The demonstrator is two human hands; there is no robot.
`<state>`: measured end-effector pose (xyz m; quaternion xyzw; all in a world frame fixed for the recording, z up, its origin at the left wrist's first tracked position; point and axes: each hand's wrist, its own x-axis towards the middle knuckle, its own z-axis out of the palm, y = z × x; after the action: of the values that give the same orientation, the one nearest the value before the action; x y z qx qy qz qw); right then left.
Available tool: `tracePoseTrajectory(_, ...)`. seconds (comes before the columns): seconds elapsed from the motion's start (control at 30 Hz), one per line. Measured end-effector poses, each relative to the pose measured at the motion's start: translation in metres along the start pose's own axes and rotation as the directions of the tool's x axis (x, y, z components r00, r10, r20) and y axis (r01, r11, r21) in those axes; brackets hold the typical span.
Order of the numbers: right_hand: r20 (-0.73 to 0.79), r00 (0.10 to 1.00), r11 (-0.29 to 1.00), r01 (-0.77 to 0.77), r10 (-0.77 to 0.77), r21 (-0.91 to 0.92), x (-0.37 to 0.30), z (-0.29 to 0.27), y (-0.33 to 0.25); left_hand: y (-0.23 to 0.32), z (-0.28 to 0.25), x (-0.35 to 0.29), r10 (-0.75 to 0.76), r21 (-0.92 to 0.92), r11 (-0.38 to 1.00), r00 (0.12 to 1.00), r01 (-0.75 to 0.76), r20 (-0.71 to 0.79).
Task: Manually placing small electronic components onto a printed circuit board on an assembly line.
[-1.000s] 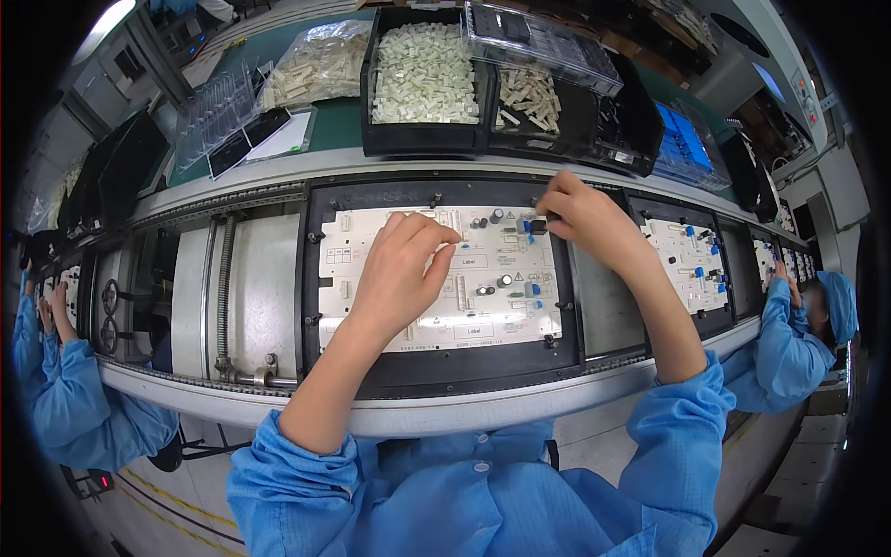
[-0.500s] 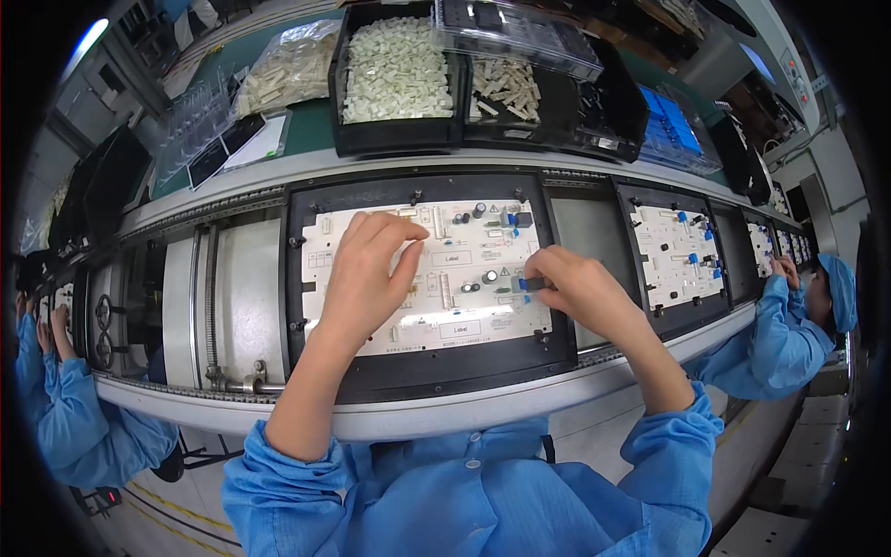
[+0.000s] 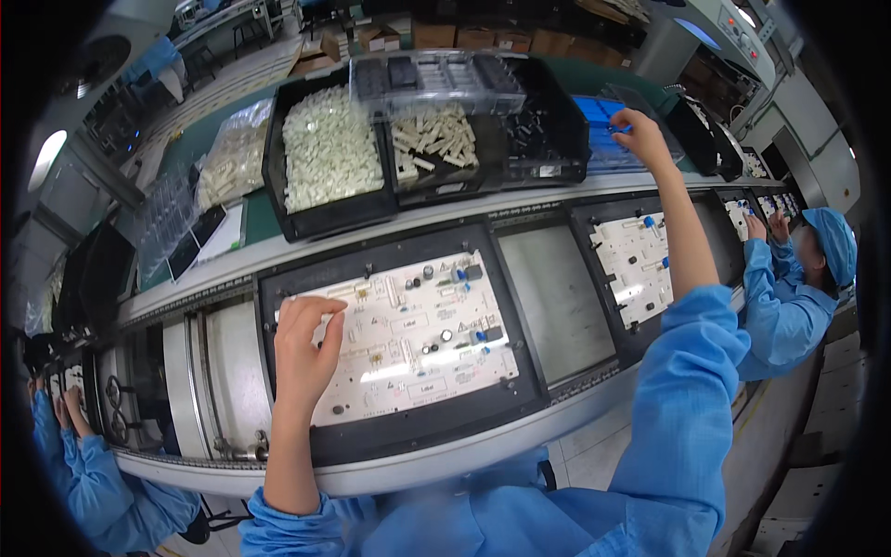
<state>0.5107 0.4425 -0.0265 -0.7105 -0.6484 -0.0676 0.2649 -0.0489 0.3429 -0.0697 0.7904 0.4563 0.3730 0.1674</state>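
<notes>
In front of me a white circuit board (image 3: pixel 371 395) lies in a black carrier frame (image 3: pixel 418 444) on the conveyor. Round black capacitors and blue-and-dark parts stand on its right half. Over the board's upper left corner is my left hand (image 3: pixel 308 348), its fingers bent, a gap between thumb and forefinger; the palm side is hidden. My right hand (image 3: pixel 642 141) is stretched far out above a tray of blue parts (image 3: pixel 599 153) behind the conveyor. Its thumb and forefinger are curved and apart; a small dark patch shows between them, with no held part that I can make out.
Beyond the conveyor stand a black bin of white pieces (image 3: pixel 329 153), a bin of longer cream pieces (image 3: pixel 436 139) and a clear lidded box (image 3: pixel 436 84). Another carrier with a board (image 3: pixel 631 265) lies to the right. A co-worker in blue (image 3: pixel 789 288) works there; others work at left.
My right hand has left the blue-and-dark part at the board's right side and reached up to the blue tray. My left hand now lies nearer the board's left edge. The view has turned.
</notes>
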Motion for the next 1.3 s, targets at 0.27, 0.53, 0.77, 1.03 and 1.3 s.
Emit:
tracePoseTrajectory(0.27, 0.277, 0.96, 0.961, 0.114, -0.042, -0.252, 0.045, 0.018, 0.001, -0.021, 0.003, 0.001, -0.073, 0.026, 0.997, 0.997, 0.073, -0.007)
tracePoseTrajectory(0.53, 0.211, 0.954, 0.972, 0.228, -0.213, -0.052, 0.048, 0.014, 0.014, -0.026, 0.003, 0.007, -0.047, 0.089, 0.995, 0.999, 0.047, -0.002)
tracePoseTrajectory(0.77, 0.019, 0.993, 0.966, 0.107, -0.114, 0.234, -0.028, -0.017, -0.071, -0.017, 0.008, 0.011, -0.017, 0.025, 1.0, 1.0, 0.016, 0.021)
tracePoseTrajectory(1.03, 0.295, 0.838, 0.86, 0.335, -0.459, 0.386, -0.158, 0.049, -0.269, 0.026, 0.041, 0.005, -0.045, -0.217, 0.972, 0.975, 0.093, 0.217)
tracePoseTrajectory(1.3, 0.375, 0.799, 0.835, 0.266, -0.471, 0.482, -0.169, 0.067, -0.284, 0.025, 0.056, 0.007, -0.115, -0.015, 0.992, 0.94, 0.127, 0.322)
